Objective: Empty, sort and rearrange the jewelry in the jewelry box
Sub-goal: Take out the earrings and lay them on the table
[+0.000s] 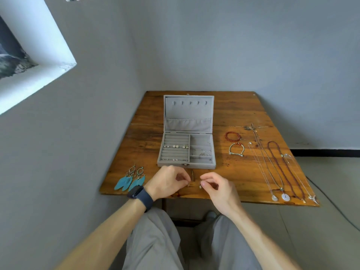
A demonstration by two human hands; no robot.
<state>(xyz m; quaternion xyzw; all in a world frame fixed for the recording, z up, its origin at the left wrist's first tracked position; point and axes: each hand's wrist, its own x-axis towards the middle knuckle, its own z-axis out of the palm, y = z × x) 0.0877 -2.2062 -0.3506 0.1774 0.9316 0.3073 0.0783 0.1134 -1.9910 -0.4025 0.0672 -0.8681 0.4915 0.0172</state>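
Note:
A grey jewelry box [186,166] stands open on the wooden table [243,112], its lid upright. Small earrings [176,146] sit in its ring rolls and a thin bangle [200,152] lies in a right compartment. Just in front of the box, my left hand [167,181] pinches a small earring at its fingertips. My right hand [218,187] pinches another small earring [200,185] a short gap away. Both hands hover low over the table's front edge.
Two teal feather earrings [130,179] lie at the front left. A red bead bracelet [232,136] and a pale cord bracelet [236,149] lie right of the box. Several long necklaces [276,170] stretch along the right side. Grey walls close in behind and to the left.

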